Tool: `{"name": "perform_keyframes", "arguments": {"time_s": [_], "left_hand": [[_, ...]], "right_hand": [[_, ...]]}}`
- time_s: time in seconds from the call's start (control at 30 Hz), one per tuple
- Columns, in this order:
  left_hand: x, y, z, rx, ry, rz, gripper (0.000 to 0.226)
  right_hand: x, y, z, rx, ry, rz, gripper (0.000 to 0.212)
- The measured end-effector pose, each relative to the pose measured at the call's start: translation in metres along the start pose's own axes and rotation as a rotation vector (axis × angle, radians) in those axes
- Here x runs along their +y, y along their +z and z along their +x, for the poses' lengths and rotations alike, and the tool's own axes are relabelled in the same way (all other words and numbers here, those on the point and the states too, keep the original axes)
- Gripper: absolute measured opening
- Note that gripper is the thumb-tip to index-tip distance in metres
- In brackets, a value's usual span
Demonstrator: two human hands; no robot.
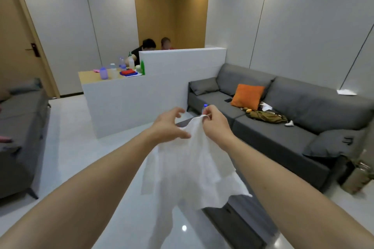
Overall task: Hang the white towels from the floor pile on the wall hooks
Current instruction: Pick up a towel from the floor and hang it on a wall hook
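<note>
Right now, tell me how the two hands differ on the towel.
The right hand pinches the towel at its top edge, fingers curled; the left hand has its fingers spread, thumb against the cloth lower down. The right sits slightly higher than the left. Both are bare and raised before the sofa.

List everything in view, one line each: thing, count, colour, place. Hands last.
towel: 1, white, held up mid-frame
sofa: 1, grey, right wall
sofa: 1, grey, left edge
cushion: 1, orange, on right sofa
garment: 1, olive, on right sofa seat
partition: 1, white, centre
counter: 1, wood top, left of partition, holding bottles
green bottle: 1, against partition
door: 1, tan, far left
people: 2, seated behind partition
left hand: fingers spread, touching towel
right hand: pinching towel's top edge
</note>
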State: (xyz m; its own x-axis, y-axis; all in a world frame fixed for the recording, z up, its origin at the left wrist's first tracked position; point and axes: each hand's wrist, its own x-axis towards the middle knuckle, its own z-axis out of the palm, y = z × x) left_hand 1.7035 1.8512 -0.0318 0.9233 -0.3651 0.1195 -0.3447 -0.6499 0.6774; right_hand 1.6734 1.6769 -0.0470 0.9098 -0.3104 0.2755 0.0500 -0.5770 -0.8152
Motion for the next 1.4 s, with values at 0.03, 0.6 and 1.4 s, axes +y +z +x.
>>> {"name": "perform_keyframes", "arguments": {"time_s": [0.03,0.6,1.4], "left_hand": [[0.017,0.017,0.005,-0.047,0.012,-0.043,0.066],[0.115,0.125,0.161,0.157,-0.067,-0.206,0.016],[0.123,0.142,0.42,0.011,0.021,-0.378,0.021]], "right_hand": [[-0.005,-0.01,0.006,-0.031,-0.025,0.032,0.015],[0.139,-0.186,0.141,-0.208,-0.046,-0.353,0.024],[0.161,-0.12,0.416,-0.336,-0.015,0.309,0.04]]}}
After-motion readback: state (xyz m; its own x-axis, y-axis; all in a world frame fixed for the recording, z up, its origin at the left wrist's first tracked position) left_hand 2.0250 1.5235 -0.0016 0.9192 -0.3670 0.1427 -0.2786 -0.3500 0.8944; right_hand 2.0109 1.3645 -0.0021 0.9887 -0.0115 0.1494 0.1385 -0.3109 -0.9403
